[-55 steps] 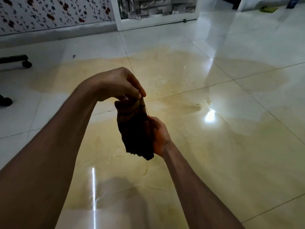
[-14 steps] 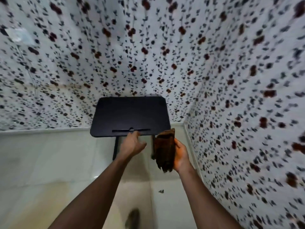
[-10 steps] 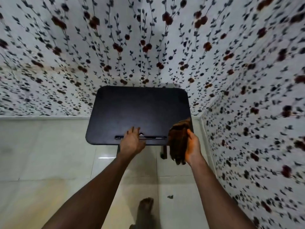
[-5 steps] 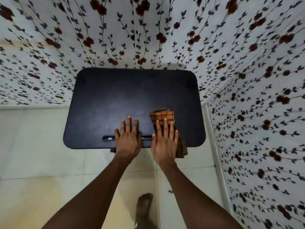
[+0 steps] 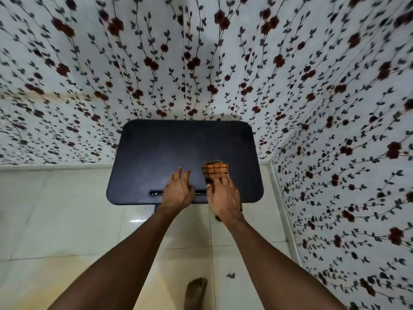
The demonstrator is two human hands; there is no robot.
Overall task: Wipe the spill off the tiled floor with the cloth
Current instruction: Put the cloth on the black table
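A folded brown and orange checked cloth (image 5: 215,169) lies on the black table top (image 5: 178,144), near its front right. My right hand (image 5: 224,196) rests flat on the cloth's near part with fingers spread, covering most of it. My left hand (image 5: 178,192) lies flat on the table beside it, over a narrow slot near the front edge, holding nothing. The pale tiled floor (image 5: 55,209) shows a yellowish wet patch (image 5: 33,280) at the lower left.
The table stands in a corner between two flowered walls (image 5: 335,175). A bare foot (image 5: 195,291) is on the floor below my arms. A small dark scrap (image 5: 230,275) lies on the tile beside it.
My right hand carried the cloth up to the table, laid it on the top and flattened over it. My left hand slid from the table's edge onto the top.
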